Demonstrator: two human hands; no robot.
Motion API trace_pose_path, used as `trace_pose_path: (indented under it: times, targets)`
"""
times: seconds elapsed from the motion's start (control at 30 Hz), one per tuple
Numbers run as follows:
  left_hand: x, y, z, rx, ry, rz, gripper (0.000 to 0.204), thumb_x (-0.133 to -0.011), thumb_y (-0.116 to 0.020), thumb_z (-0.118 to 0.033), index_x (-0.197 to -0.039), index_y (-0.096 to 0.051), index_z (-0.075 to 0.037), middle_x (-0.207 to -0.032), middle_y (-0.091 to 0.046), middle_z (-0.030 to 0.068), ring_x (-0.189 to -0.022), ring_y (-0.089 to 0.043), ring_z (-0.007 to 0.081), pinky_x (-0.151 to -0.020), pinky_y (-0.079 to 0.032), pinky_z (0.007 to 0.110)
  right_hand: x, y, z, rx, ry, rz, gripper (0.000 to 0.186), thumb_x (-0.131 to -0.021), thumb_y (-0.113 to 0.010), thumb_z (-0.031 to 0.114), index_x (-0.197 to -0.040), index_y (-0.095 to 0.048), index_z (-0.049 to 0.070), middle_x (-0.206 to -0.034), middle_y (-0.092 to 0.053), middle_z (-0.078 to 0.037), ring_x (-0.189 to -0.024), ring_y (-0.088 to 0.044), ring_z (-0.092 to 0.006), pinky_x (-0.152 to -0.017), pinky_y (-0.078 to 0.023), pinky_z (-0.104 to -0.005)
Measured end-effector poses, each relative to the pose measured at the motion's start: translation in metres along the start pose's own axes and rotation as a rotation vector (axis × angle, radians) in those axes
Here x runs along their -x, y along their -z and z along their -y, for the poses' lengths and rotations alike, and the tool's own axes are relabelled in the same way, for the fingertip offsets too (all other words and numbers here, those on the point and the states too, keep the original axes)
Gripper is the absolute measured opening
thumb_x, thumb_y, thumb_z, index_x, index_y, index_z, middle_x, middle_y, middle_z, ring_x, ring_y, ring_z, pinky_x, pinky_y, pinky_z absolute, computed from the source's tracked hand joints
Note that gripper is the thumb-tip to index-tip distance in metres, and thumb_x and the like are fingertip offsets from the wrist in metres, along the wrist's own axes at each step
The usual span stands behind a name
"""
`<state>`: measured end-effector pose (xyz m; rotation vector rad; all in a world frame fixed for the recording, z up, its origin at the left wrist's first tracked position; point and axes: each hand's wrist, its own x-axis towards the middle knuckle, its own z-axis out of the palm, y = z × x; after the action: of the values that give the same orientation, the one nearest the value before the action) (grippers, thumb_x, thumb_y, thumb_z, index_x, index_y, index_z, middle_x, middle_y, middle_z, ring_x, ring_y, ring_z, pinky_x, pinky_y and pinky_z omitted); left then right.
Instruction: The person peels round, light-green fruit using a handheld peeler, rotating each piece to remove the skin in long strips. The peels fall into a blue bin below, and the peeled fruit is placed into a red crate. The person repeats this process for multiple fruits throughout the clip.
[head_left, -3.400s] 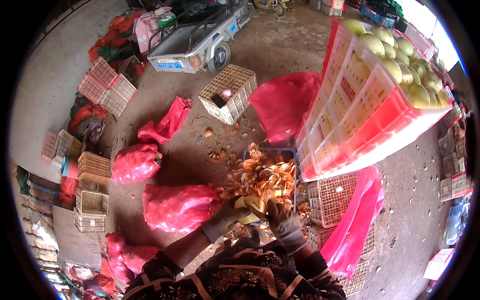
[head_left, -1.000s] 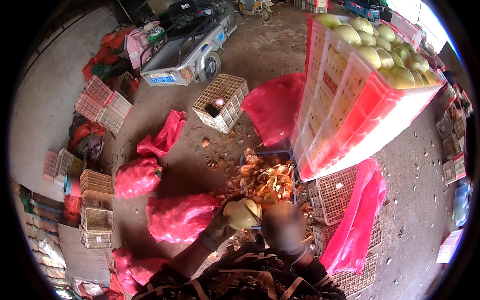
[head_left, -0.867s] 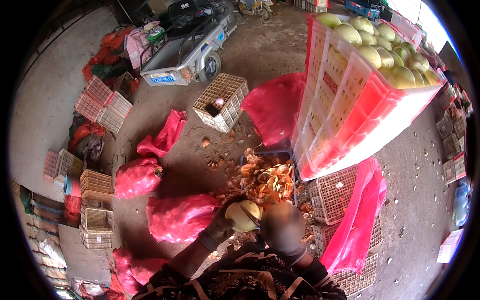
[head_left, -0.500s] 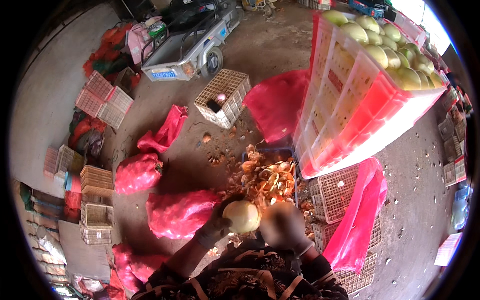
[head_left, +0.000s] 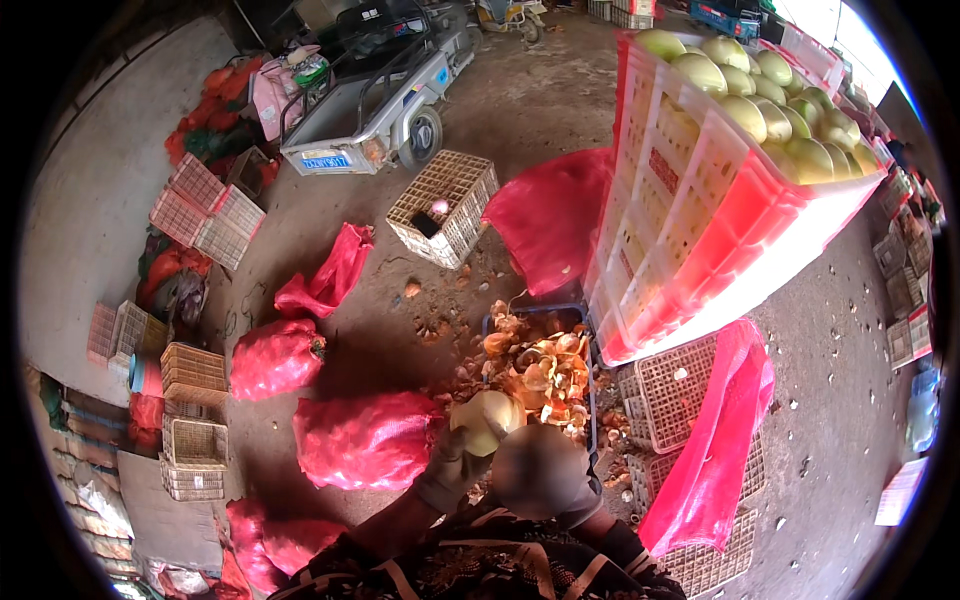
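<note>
My left hand (head_left: 448,475) is closed round a pale, peeled onion (head_left: 487,421), held low in front of my body. Close beside it is my right hand (head_left: 582,500), its fingers hidden by a blurred round patch, so I cannot make out what it holds. Just beyond both hands stands a blue-rimmed crate (head_left: 593,400) heaped with dry orange-brown onion skins (head_left: 545,370). A tall white and red plastic crate (head_left: 680,210) rises at the far right, filled to the top with peeled onions (head_left: 770,110).
Full red mesh sacks (head_left: 365,440) lie to the left. An upturned pale crate (head_left: 443,205) bears a dark flat object and a small onion. Flat crates (head_left: 680,395) with a red mesh bag (head_left: 715,440) draped over them sit at right. A grey cargo cart (head_left: 365,130) is parked far off.
Both hands have shifted slightly, the right one a little left and down toward my body. The peeled onion has moved slightly up and tilted in my left hand. My view has shifted a little.
</note>
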<state>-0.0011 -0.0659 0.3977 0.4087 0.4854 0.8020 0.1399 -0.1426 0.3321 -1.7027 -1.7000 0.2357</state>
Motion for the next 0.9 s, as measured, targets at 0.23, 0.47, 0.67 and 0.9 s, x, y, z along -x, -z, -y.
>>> trace_pose_path:
  times: [0.23, 0.47, 0.67, 0.9]
  targets:
    - [-0.001, 0.007, 0.002, 0.091, 0.098, 0.015, 0.077, -0.069, -0.078, -0.037, -0.128, -0.039, -0.006, -0.126, -0.048, 0.0098, -0.121, -0.043, 0.0273, -0.107, -0.030, 0.050, 0.014, -0.022, -0.030, -0.009, 0.002, -0.008, 0.036, -0.080, -0.063, 0.036, -0.100, -0.052, 0.008, -0.069, -0.055, -0.009, -0.052, -0.056, -0.0243, -0.044, -0.043, -0.0377]
    - [0.010, 0.013, 0.006, 0.116, 0.133, 0.014, 0.078, -0.068, -0.079, -0.034, -0.129, -0.040, -0.006, -0.127, -0.049, 0.0101, -0.119, -0.047, 0.0270, -0.103, -0.038, 0.045, -0.010, 0.022, -0.021, -0.156, -0.207, 0.177, 0.014, -0.084, -0.055, 0.012, -0.096, -0.057, 0.005, -0.062, -0.058, -0.015, -0.054, -0.059, -0.0332, -0.049, -0.045, -0.0414]
    - [0.008, 0.019, -0.009, -0.106, 0.080, 0.088, 0.080, -0.066, -0.080, -0.030, -0.129, -0.040, 0.000, -0.120, -0.054, 0.0125, -0.112, -0.053, 0.0264, -0.095, -0.045, 0.041, -0.017, 0.047, -0.003, -0.338, -0.170, 0.151, 0.014, -0.083, -0.056, 0.010, -0.097, -0.060, 0.008, -0.071, -0.062, -0.015, -0.063, -0.062, -0.0338, -0.053, -0.048, -0.0413]
    - [0.004, 0.004, -0.038, -0.391, 0.111, 0.086, 0.089, -0.056, -0.084, -0.020, -0.131, -0.039, -0.003, -0.121, -0.053, 0.0116, -0.112, -0.053, 0.0267, -0.094, -0.045, 0.040, -0.052, 0.102, 0.037, -0.031, 0.150, 0.201, 0.019, -0.080, -0.059, 0.015, -0.098, -0.053, 0.010, -0.068, -0.056, -0.010, -0.055, -0.058, -0.0291, -0.046, -0.045, -0.0384]
